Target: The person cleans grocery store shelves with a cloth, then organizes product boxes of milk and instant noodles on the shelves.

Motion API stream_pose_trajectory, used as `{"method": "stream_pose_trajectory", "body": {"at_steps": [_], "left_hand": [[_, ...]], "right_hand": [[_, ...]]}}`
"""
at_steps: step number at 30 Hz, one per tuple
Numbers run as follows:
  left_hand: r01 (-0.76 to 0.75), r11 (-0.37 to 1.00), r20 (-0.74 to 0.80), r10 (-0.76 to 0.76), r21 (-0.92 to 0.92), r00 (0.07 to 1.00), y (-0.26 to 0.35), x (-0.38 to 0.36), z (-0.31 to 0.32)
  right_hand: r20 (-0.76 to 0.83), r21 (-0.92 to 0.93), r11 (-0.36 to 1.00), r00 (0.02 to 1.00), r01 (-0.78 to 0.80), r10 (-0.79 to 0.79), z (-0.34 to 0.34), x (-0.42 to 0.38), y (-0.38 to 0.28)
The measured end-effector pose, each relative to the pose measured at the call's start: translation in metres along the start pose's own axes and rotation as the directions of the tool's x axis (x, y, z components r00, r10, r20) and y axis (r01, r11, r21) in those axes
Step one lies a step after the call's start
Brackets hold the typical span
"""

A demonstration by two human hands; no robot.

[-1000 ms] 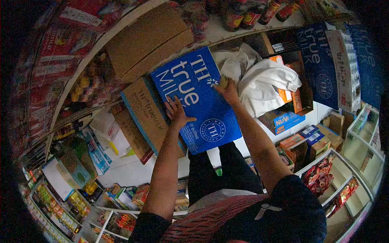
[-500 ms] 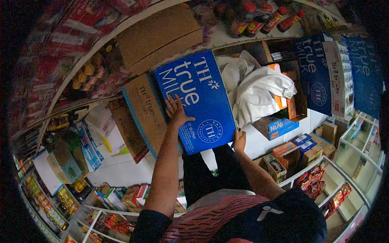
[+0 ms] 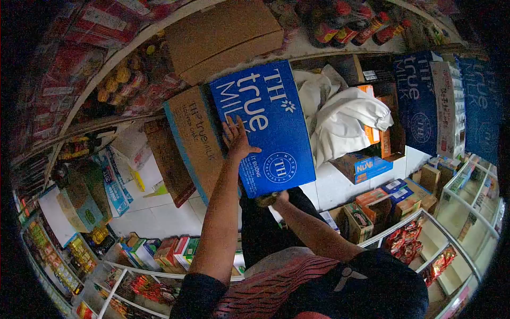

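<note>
I had the blue TH true MILK carton [image 3: 263,127] up in front of me, tilted, its printed face toward the camera and its brown cardboard side [image 3: 194,138] turned to the left. My left hand [image 3: 236,139] lay flat on the blue face near its left edge, fingers spread and pressing against it. My right hand [image 3: 273,199] was tucked under the carton's lower edge, supporting it from below; I could not tell how its fingers were curled, since the box hid most of them. The carton sat just under a plain brown box [image 3: 226,37] on the upper shelf, and right beside a heap of white cloth [image 3: 345,119] to its right. Beyond the cloth stood an orange-and-blue NUVI box [image 3: 366,166], and further right more blue milk cartons [image 3: 417,98] were stacked upright. Red-capped bottles [image 3: 345,26] lined the shelf above. The white tiled floor [image 3: 159,212] showed below.
</note>
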State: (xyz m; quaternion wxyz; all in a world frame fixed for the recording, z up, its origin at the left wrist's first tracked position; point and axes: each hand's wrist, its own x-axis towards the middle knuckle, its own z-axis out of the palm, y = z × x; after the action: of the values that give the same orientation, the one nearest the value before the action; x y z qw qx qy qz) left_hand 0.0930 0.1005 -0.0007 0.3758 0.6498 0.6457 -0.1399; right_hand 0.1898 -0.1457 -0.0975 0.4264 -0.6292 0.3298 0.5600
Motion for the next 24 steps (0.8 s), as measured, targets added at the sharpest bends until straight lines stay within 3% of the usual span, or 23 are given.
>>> {"method": "stream_pose_trajectory", "body": {"at_steps": [1, 2, 3, 5, 8, 10, 11, 12, 13, 15, 19, 23, 24], "left_hand": [[0.000, 1.000, 0.001, 0.000, 0.002, 1.000, 0.000, 0.000, 0.000], [-0.003, 1.000, -0.003, 0.003, 0.004, 1.000, 0.000, 0.000, 0.000], [-0.005, 1.000, -0.006, 0.005, 0.007, 1.000, -0.001, 0.000, 0.001], [-0.007, 1.000, -0.010, 0.007, 0.000, 1.000, -0.002, 0.001, 0.003], [0.003, 1.000, 0.001, -0.003, 0.004, 1.000, 0.001, 0.000, -0.003], [0.013, 1.000, 0.022, -0.013, 0.014, 1.000, 0.001, -0.002, -0.002], [0.005, 1.000, 0.000, -0.005, 0.014, 1.000, 0.000, 0.000, 0.001], [-0.003, 1.000, -0.022, 0.004, 0.013, 1.000, -0.001, 0.000, 0.003], [-0.003, 1.000, -0.021, 0.004, 0.011, 1.000, -0.001, 0.000, 0.003], [-0.025, 1.000, -0.035, 0.024, -0.017, 0.999, -0.003, 0.000, 0.005], [-0.049, 0.999, -0.057, 0.048, -0.016, 0.997, -0.004, 0.002, 0.007], [-0.021, 1.000, -0.055, 0.022, 0.020, 0.998, -0.002, 0.000, 0.003], [-0.017, 1.000, -0.051, 0.017, 0.016, 0.999, -0.002, 0.000, 0.004]], "right_hand": [[0.325, 0.022, 0.999, 0.945, 0.031, -0.037, 0.007, -0.014, 0.014], [0.614, 0.052, 0.997, 0.785, 0.055, -0.076, 0.012, -0.024, 0.019], [0.614, 0.054, 0.997, 0.786, 0.054, -0.076, 0.013, -0.028, 0.018], [0.510, 0.168, 0.911, 0.824, -0.375, 0.245, 0.016, -0.034, 0.013], [0.405, 0.065, 0.936, 0.866, -0.346, 0.292, 0.006, -0.036, -0.014], [0.256, 0.094, 0.964, 0.941, -0.250, 0.220, 0.000, -0.037, -0.040], [0.474, 0.164, 0.977, 0.880, -0.138, 0.044, -0.025, -0.009, -0.046], [0.455, 0.145, 0.973, 0.885, -0.182, 0.098, -0.050, 0.018, -0.056], [0.709, 0.189, 0.929, 0.699, -0.317, 0.094, -0.050, 0.000, -0.085], [0.386, 0.112, 0.989, 0.921, -0.095, 0.045, -0.037, -0.025, -0.118], [0.493, 0.321, 0.945, 0.862, -0.055, -0.117, -0.026, -0.024, -0.094], [0.482, 0.030, 0.997, 0.875, -0.067, 0.045, 0.010, -0.055, -0.008], [0.414, 0.074, 0.982, 0.901, -0.175, 0.129, 0.018, -0.058, 0.023]]}}
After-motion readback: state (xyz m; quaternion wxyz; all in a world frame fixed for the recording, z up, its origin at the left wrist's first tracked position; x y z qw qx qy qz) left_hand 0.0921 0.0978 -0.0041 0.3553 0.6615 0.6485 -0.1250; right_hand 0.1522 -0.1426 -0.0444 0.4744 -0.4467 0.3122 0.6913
